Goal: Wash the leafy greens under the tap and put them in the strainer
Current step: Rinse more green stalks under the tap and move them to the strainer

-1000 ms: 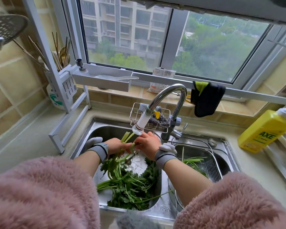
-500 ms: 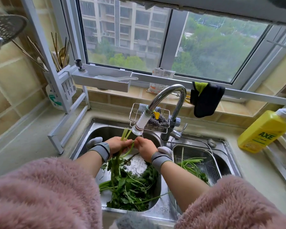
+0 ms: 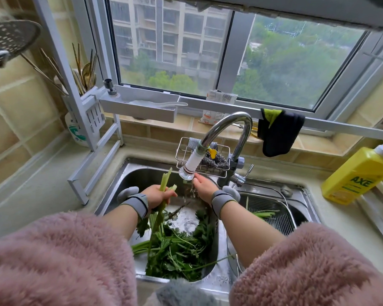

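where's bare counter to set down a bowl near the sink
Bare counter lies left of the sink, below the white rack. A narrower patch sits right of the strainer, beneath the yellow AXE bottle. The basin is crowded with greens.

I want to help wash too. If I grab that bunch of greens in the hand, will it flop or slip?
Probably both. The left hand grips the greens by pale stalks that stand up stiffly, while the leafy ends hang limp below. They look wet from the tap, so likely slippery. Thin stems suggest a light bunch that bruises if squeezed.
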The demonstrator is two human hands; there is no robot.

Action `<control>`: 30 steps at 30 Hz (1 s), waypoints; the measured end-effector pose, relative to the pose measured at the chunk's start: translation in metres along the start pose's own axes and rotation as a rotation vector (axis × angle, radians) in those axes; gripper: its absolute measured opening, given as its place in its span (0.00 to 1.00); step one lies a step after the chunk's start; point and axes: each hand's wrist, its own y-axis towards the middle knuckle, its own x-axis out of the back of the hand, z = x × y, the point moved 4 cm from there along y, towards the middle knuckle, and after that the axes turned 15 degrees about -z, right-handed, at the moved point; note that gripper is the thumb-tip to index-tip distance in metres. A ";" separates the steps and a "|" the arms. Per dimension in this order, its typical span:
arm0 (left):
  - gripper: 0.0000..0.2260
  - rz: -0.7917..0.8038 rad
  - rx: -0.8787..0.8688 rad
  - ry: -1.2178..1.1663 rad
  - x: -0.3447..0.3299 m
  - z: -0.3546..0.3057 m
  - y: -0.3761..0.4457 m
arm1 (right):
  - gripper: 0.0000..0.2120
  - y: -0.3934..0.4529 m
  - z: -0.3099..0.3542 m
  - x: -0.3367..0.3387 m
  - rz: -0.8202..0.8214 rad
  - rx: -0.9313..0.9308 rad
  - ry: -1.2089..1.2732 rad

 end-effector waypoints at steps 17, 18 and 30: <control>0.05 0.014 0.082 -0.206 -0.018 -0.008 0.005 | 0.14 0.002 -0.005 -0.005 -0.044 -0.309 0.628; 0.06 0.019 0.077 -0.208 -0.020 -0.009 0.006 | 0.14 0.001 -0.007 -0.003 -0.038 -0.321 0.616; 0.04 -0.006 0.074 -0.237 -0.043 -0.015 0.013 | 0.13 0.003 -0.020 0.008 -0.078 -0.050 0.445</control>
